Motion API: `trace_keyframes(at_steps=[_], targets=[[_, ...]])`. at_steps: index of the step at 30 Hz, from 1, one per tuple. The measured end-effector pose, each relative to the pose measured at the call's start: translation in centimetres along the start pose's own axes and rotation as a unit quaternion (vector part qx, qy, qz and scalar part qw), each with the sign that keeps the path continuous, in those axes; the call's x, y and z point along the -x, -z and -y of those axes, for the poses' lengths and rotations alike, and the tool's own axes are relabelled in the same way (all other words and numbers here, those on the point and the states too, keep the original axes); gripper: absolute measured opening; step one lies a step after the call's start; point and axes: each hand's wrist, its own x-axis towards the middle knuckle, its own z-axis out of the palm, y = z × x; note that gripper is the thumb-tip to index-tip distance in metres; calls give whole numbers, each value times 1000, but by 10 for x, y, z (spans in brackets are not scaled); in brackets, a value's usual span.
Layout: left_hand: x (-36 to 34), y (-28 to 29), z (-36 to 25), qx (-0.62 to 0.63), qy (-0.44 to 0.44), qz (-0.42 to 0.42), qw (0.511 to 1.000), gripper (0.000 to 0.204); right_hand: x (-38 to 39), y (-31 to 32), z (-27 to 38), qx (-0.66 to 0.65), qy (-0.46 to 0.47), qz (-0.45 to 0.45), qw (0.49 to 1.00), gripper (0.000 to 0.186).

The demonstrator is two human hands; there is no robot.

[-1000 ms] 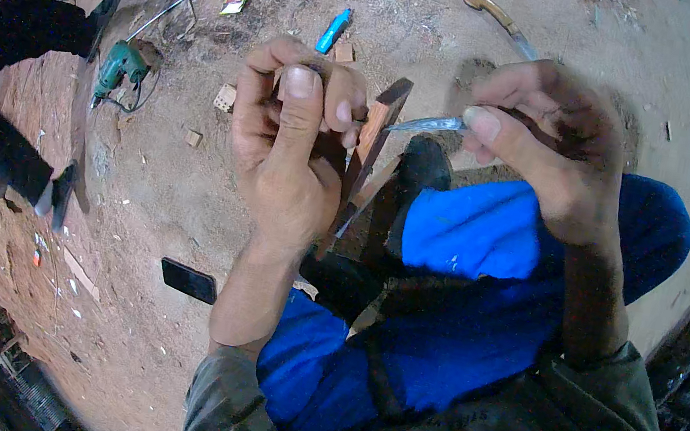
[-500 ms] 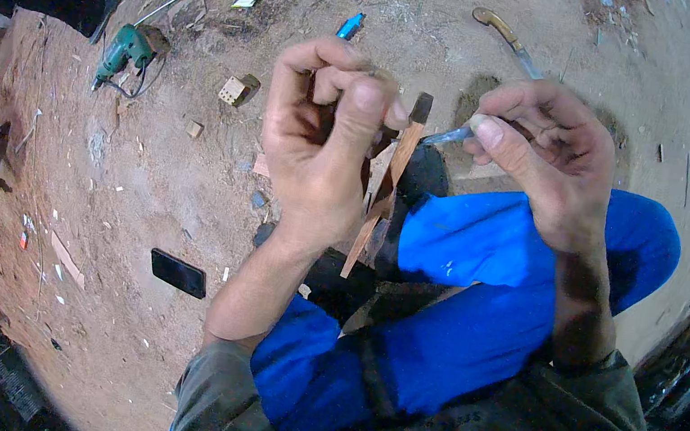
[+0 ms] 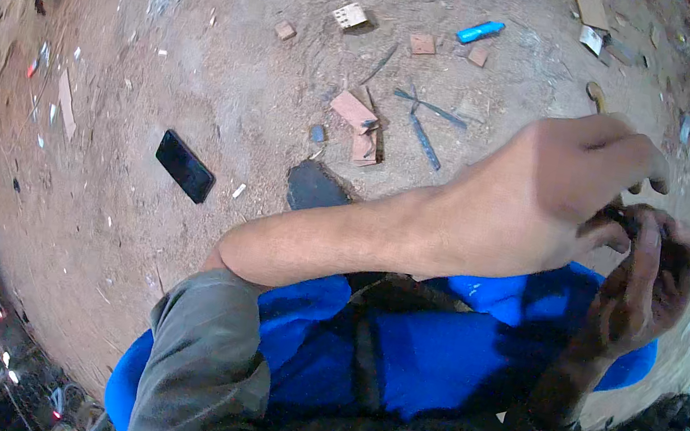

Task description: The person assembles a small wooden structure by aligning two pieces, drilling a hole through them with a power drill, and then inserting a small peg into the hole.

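Seen from above, the left hand reaches across the body to meet the right hand, with a small dark piece showing between their fingertips, above the blue trousers. The fingers of both hands are curled and drawn close to the piece; whether the left, the right or both grasp it cannot be told, because the left hand hides part of the contact. The likeliest fault is a slip: a piece this small, if pinched only at the fingertips, could drop into the folds of the trousers or onto the ground, where scattered chips would make it hard to find. Poor sight is a second cause, since the right hand lies largely in shadow. If the piece has an edge, a fingertip could be nicked; no edge can be made out. A curved tan handle emerges just beyond the left hand, and a careless sweep could knock it. The piece itself appears nearly black and compact, without discernible gloss or markings; its outline merges with the shadow, so its full shape and material remain undetermined.
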Motion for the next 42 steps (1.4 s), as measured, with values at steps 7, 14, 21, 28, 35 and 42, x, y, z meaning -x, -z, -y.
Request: trace_keyframes(at_steps=[7,14,21,28,35,42], targets=[[3,26,18,-108,-154,71,980,25,-2,-12,3,42,126,84,988,19],[-12,74,42,-91,-155,-24,984,17,35,-34,64,89,15,391,916,32],[-31,109,5,-256,-124,6,959,12,144,-176,-72,174,-131,310,926,19],[-30,116,6,-303,-92,16,948,10,134,-230,-151,241,-217,308,894,30],[-30,113,13,-297,-82,-7,951,10,130,-206,-145,289,-162,372,867,30],[-36,99,-8,-262,48,-8,964,14,126,-180,-104,293,6,393,872,25]])
